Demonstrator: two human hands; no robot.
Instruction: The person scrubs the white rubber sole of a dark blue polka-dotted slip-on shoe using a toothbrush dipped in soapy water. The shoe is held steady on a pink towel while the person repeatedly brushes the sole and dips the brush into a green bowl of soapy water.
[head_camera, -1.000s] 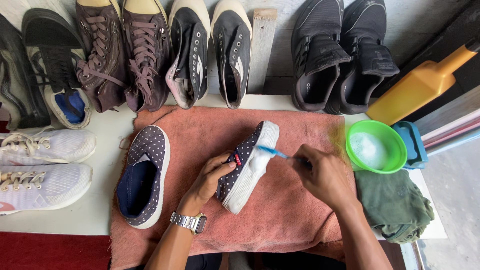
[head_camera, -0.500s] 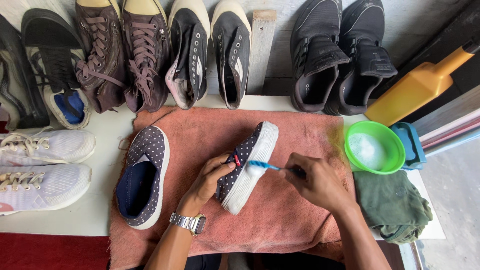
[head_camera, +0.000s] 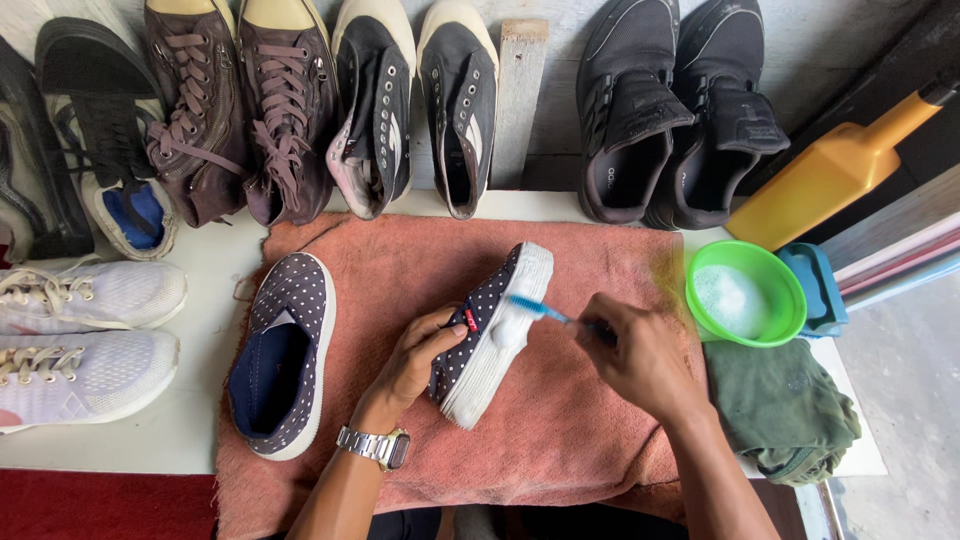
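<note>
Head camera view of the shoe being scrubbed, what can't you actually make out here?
- Polka-dot shoe: its inside and far side, turned away and covered by the left hand.
- Toothbrush: the handle's end, buried in the right hand; the bristles, lost in white foam.
- Green bowl: what the pale contents are, too blurred.
- Yellow bottle: its top, cut off by the right edge.
- White sneakers: toes cut off by the left edge.

A small red label tag (head_camera: 470, 318) sits on the dotted shoe's side (head_camera: 480, 320).

polka-dot shoe (head_camera: 490, 325) | tipped on its side (sole foamy) | blue toothbrush (head_camera: 535, 308) on sole
</note>
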